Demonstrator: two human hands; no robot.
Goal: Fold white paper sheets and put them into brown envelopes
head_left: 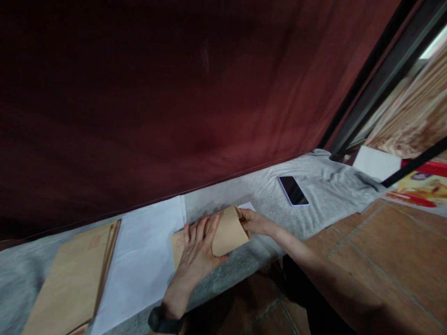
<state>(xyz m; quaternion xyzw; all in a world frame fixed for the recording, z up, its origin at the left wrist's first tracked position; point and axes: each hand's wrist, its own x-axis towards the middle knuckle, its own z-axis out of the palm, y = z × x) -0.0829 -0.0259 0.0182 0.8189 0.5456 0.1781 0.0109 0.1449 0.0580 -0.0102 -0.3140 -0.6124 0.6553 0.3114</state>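
Brown paper [228, 234] touching both hands [199, 251] [257, 223] — edge gaping, cloth [267, 193] separating phone [294, 190].

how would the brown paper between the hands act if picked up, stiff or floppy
The brown paper probably bends easily, since it bows up beside the right hand. It is likely light too, as its visible edge looks thin.

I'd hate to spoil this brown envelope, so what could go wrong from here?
The right hand is at the curled end of the brown envelope while the left hand presses on it, so it might crease or tear. The small white paper showing behind that end could get bent. The large white paper beside the left wrist might get nudged.
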